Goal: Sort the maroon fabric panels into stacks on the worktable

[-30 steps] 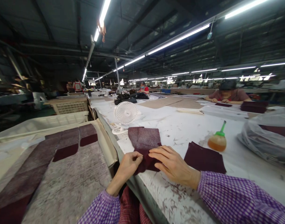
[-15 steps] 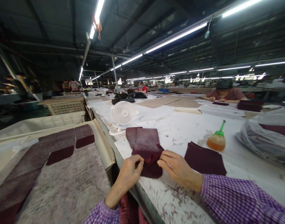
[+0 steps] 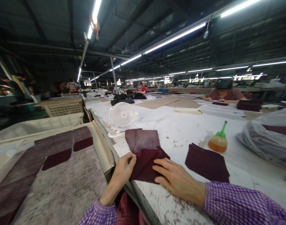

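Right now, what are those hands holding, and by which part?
The left hand pinches a dark red cloth piece by its left edge; the right hand presses flat on its right side, not gripping.

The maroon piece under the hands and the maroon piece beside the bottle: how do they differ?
The near piece lies at the table edge, the left hand pinching it, the right hand flat on it; the far piece lies untouched. The near piece overlaps a speckled piece; the far piece lies alone. Both are maroon fabric.
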`<state>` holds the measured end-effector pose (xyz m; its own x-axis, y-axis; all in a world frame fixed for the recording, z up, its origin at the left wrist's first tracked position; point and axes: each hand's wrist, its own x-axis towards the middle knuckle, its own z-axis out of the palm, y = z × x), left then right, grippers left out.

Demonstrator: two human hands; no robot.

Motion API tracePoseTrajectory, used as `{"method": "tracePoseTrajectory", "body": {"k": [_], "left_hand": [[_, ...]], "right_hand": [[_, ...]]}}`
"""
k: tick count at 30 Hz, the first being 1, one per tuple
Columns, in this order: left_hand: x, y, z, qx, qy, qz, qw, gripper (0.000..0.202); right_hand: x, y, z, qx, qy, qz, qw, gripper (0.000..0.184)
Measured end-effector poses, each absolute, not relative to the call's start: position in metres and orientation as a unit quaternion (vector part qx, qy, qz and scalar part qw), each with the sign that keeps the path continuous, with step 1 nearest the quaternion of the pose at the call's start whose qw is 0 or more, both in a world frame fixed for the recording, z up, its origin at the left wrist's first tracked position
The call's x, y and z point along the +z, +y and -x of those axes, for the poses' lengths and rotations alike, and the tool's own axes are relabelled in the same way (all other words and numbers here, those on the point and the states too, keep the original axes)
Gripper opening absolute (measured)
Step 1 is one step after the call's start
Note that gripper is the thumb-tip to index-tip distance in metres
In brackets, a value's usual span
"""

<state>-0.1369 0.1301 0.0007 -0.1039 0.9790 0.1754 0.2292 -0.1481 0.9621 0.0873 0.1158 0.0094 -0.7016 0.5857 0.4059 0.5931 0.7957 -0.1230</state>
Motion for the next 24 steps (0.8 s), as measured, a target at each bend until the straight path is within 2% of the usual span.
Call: {"method": "tracePoseTrajectory", "body": {"k": [2, 3, 7, 9, 11, 14, 18, 20, 24], "left_hand": [[0.003, 0.141, 0.158, 0.600, 0.522, -0.426, 0.431, 0.012], [0.006, 0.146, 0.172, 0.662, 0.519, -0.326, 0.431, 0.008], [0.026, 0.153, 0.226, 0.744, 0.523, -0.227, 0.350, 0.013], [0.033, 0.142, 0.235, 0.755, 0.514, -0.237, 0.332, 0.008], [0.037, 0.123, 0.226, 0.724, 0.521, -0.319, 0.320, 0.003], [0.037, 0.089, 0.185, 0.599, 0.564, -0.501, 0.268, 0.015], [0.027, 0.048, 0.116, 0.450, 0.534, -0.672, 0.245, 0.016], [0.018, 0.030, 0.088, 0.395, 0.494, -0.733, 0.250, 0.017], [0.013, 0.004, 0.055, 0.333, 0.375, -0.803, 0.322, 0.019]], "right_hand": [[0.011, 0.116, -0.087, -0.017, -0.927, 0.307, 0.216, 0.035], [0.012, 0.117, -0.086, -0.016, -0.929, 0.301, 0.216, 0.035], [0.013, 0.119, -0.085, 0.000, -0.929, 0.297, 0.220, 0.035], [0.014, 0.119, -0.084, 0.018, -0.925, 0.305, 0.227, 0.035], [0.016, 0.119, -0.084, 0.055, -0.917, 0.316, 0.239, 0.033], [0.023, 0.114, -0.086, 0.170, -0.877, 0.364, 0.263, 0.037], [0.031, 0.097, -0.099, 0.477, -0.718, 0.446, 0.241, 0.057], [0.034, 0.085, -0.111, 0.574, -0.650, 0.442, 0.231, 0.061], [0.035, 0.066, -0.140, 0.503, -0.665, 0.491, 0.254, 0.067]]}}
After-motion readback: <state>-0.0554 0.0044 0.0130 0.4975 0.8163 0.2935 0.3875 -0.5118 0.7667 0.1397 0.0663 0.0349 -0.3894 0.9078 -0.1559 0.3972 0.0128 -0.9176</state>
